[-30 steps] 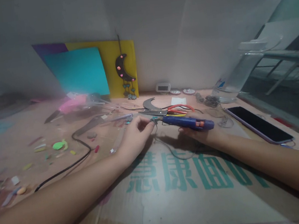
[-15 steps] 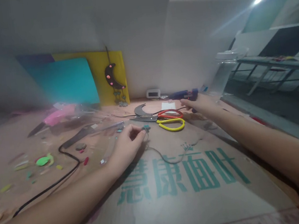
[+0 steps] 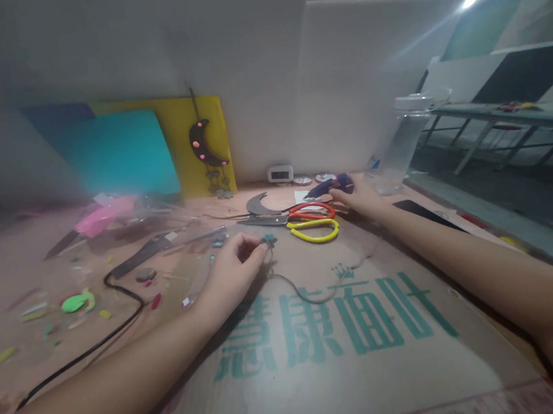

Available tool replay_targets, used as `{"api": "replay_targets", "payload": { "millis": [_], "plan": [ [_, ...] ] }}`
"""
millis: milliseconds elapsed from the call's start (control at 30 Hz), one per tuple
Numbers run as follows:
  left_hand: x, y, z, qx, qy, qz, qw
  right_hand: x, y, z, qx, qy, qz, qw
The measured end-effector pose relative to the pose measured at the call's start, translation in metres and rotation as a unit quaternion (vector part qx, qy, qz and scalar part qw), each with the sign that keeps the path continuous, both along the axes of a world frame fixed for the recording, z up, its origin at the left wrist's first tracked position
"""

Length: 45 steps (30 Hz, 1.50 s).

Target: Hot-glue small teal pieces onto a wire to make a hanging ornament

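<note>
The left hand [image 3: 229, 273] has its thumb and fingers pinched together on a small teal piece [image 3: 269, 240], at the centre of the frame; a thin cord [image 3: 308, 300] trails below it. The right hand [image 3: 364, 199] contacts the blue glue gun [image 3: 329, 187], right of centre; its grip closure cannot be determined. Scissors [image 3: 313, 222] with red and yellow handles lie between the hands on the counter [image 3: 299, 392]. Beyond them rests a grey crescent [image 3: 257, 204]. A decorated dark crescent [image 3: 202, 146] hangs at upper left of centre.
</note>
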State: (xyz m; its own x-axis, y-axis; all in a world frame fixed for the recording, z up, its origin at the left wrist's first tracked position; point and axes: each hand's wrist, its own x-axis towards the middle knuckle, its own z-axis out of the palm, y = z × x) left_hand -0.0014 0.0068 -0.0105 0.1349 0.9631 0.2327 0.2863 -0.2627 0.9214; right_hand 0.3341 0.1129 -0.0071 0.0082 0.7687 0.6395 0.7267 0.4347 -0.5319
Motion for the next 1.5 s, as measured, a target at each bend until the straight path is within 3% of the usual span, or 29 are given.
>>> {"api": "replay_targets", "payload": {
  "millis": [133, 233, 300, 367, 400, 467, 533, 633, 733, 833, 933, 1033, 1100, 1167, 1267, 1500],
  "plan": [
    [0.001, -0.002, 0.002, -0.002, 0.002, 0.005, 1.0, -0.011, -0.012, 0.016, 0.066, 0.04, -0.097, 0.992],
    [0.001, -0.003, 0.004, -0.005, 0.001, 0.003, 1.0, -0.039, -0.043, 0.038, 0.162, 0.023, -0.054, 0.985],
    [0.001, -0.006, 0.006, -0.004, -0.008, 0.0, 1.0, -0.067, -0.07, 0.05, 0.126, 0.038, 0.006, 0.991],
    [0.001, -0.009, 0.009, -0.001, -0.014, -0.002, 1.0, -0.096, -0.096, 0.053, -0.007, 0.111, 0.09, 0.99],
    [0.001, -0.011, 0.011, 0.0, -0.021, -0.005, 1.0, -0.11, -0.108, 0.052, -0.101, 0.145, 0.139, 0.974],
    [0.001, -0.015, 0.015, 0.009, -0.014, -0.007, 1.0, -0.133, -0.124, 0.043, -0.267, 0.203, 0.22, 0.916],
    [0.002, -0.018, 0.017, 0.036, 0.005, 0.001, 0.999, -0.147, -0.134, 0.031, -0.371, 0.253, 0.276, 0.85],
    [0.002, -0.021, 0.017, 0.073, 0.043, 0.007, 0.996, -0.155, -0.138, 0.018, -0.428, 0.339, 0.343, 0.765],
    [0.002, -0.021, 0.016, 0.089, 0.061, 0.012, 0.994, -0.154, -0.138, 0.014, -0.433, 0.391, 0.37, 0.723],
    [0.002, -0.02, 0.016, 0.09, 0.06, 0.018, 0.994, -0.15, -0.136, 0.014, -0.424, 0.366, 0.351, 0.75],
    [0.002, -0.02, 0.017, 0.081, 0.055, 0.017, 0.995, -0.146, -0.133, 0.016, -0.36, 0.292, 0.294, 0.836],
    [0.001, -0.018, 0.017, 0.066, 0.046, 0.012, 0.997, -0.142, -0.13, 0.019, -0.229, 0.178, 0.23, 0.929],
    [0.001, -0.017, 0.016, 0.056, 0.041, 0.003, 0.998, -0.139, -0.128, 0.022, -0.132, 0.09, 0.204, 0.966],
    [0.001, -0.016, 0.016, 0.044, 0.047, -0.004, 0.998, -0.136, -0.127, 0.024, -0.057, 0.017, 0.203, 0.977],
    [0.002, -0.016, 0.015, 0.034, 0.058, -0.016, 0.998, -0.133, -0.127, 0.022, 0.0, -0.048, 0.231, 0.972],
    [0.004, -0.015, 0.01, 0.032, 0.062, -0.052, 0.996, -0.131, -0.126, 0.015, -0.022, -0.07, 0.222, 0.972]
  ]
}}
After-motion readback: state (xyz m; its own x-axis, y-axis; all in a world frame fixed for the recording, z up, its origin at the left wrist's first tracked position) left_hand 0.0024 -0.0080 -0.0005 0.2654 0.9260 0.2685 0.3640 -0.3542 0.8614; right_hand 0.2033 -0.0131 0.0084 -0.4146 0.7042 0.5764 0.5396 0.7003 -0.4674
